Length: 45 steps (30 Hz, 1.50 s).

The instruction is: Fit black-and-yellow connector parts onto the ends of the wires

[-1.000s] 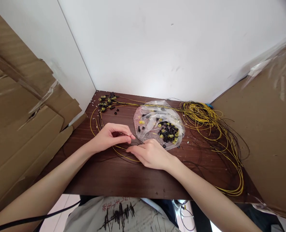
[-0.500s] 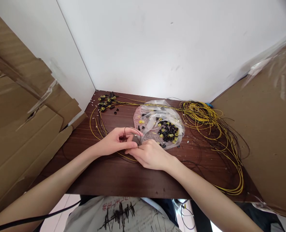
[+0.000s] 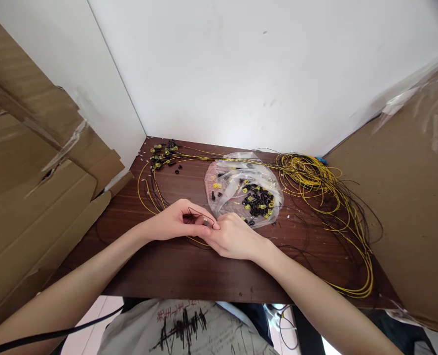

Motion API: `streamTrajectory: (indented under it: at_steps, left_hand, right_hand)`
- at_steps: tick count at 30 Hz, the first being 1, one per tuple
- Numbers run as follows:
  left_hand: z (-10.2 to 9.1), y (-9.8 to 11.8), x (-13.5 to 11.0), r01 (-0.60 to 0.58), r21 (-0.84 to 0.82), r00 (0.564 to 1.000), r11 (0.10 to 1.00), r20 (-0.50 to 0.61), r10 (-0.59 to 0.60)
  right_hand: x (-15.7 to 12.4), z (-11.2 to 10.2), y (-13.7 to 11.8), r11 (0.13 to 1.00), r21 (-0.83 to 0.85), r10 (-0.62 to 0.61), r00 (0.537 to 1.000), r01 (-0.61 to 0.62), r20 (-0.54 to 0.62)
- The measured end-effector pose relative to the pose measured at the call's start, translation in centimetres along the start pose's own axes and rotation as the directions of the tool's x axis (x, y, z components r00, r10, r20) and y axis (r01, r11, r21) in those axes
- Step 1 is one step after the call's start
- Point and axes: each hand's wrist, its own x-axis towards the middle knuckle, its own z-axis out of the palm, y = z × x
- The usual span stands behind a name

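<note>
At the far left stood a wall of ribbed brown cardboard (image 3: 37, 192), its torn edges bound with glossy, wrinkled tape. Next to it, at the back corner of the dark, wood-grained tabletop (image 3: 167, 276), lay a cluster of small connectors (image 3: 163, 157), black tubes with translucent yellow cups. Thin yellow wire (image 3: 138, 190) curved in smooth arcs in front of them and ran beneath the hands.

The left hand (image 3: 184, 222) came in from the lower left, forearm slanting, thumb side up. Its fingers were bent into a loose, hollow ring around a dark wire (image 3: 200, 213), fine and looped, which they held near the tips; a small pale bit showed beside the thumb. Those tips met the right hand (image 3: 234, 236), which lay palm down, knuckles rounded, its forearm reaching in from the lower right. The right fingers were curled under, so what they gripped, if anything, could not be told.

Just behind the right hand spread a crinkled, clear plastic bag (image 3: 229, 197) with a pinkish left edge, bearing a heap of stubby black and yellow pieces (image 3: 258, 203). Farther right, springy yellow and black wires (image 3: 304, 172) lay in a tangled coil, close to a smoother cardboard sheet (image 3: 407, 197).
</note>
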Motion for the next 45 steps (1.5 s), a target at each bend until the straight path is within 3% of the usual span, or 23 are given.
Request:
streamTrajectory:
  at_steps: [3, 7, 9, 13, 17, 20, 23, 27, 32, 34, 37, 41, 45]
  left_hand:
    - [0.1, 0.3, 0.1, 0.013, -0.067, 1.000, 0.998, -0.026, -0.015]
    - [0.1, 0.0, 0.3, 0.021, -0.171, 0.960, 0.985, -0.272, -0.068]
    - [-0.1, -0.3, 0.4, -0.005, -0.246, 0.898, 0.969, -0.427, -0.104]
    - [-1.0, -0.5, 0.6, -0.129, -0.427, 0.728, 0.895, -0.654, -0.208]
    - [-2.4, -0.6, 0.5, -0.245, -0.476, 0.611, 0.845, -0.752, -0.247]
    - [-3.3, -0.6, 0.3, -0.284, -0.479, 0.567, 0.831, -0.782, -0.258]
    - [-3.6, -0.5, 0.2, -0.289, -0.477, 0.558, 0.830, -0.788, -0.259]
    - [-3.5, -0.6, 0.2, -0.290, -0.492, 0.576, 0.821, -0.775, -0.261]
    - [-3.5, -0.8, 0.1, -0.280, -0.481, 0.588, 0.831, -0.770, -0.247]
    - [-3.5, -0.9, 0.1, -0.278, -0.477, 0.592, 0.834, -0.768, -0.242]
    - [-3.6, -0.9, 0.1, -0.250, -0.491, 0.612, 0.835, -0.748, -0.256]
    - [-3.4, -0.7, 0.2, -0.198, -0.535, 0.653, 0.821, -0.697, -0.297]
    - [-3.2, -0.7, 0.2, -0.146, -0.566, 0.693, 0.811, -0.644, -0.325]
  right_hand:
    - [0.0, -0.1, -0.1, 0.999, 0.036, -0.023, 1.000, 0.023, -0.008]
    - [0.0, -0.4, 0.0, 0.989, 0.145, 0.015, 0.998, -0.007, -0.057]
    - [-0.1, -0.5, 0.1, 0.983, 0.179, 0.037, 0.998, -0.027, -0.055]
    - [-0.1, -0.5, 0.1, 0.980, 0.194, 0.043, 0.998, -0.033, -0.043]
    - [-0.1, -0.5, 0.0, 0.977, 0.214, 0.029, 0.999, -0.019, -0.046]
    - [-0.1, -0.5, 0.0, 0.976, 0.216, 0.026, 0.999, -0.017, -0.041]
    - [-0.1, -0.6, 0.1, 0.975, 0.224, 0.031, 0.997, -0.015, -0.068]
    - [-0.2, -0.9, 0.3, 0.966, 0.257, 0.064, 0.978, -0.012, -0.196]
    - [-0.3, -1.3, 0.6, 0.918, 0.396, 0.160, 0.905, 0.011, -0.395]
    - [-0.4, -1.4, 0.7, 0.842, 0.539, 0.280, 0.854, 0.001, -0.439]
    - [-0.3, -1.4, 0.8, 0.650, 0.760, 0.497, 0.763, -0.012, -0.413]
    - [-0.1, -1.4, 1.6, 0.414, 0.905, 0.642, 0.676, 0.092, -0.362]
    - [0.0, -1.5, 3.1, 0.342, 0.922, 0.728, 0.569, 0.181, -0.382]
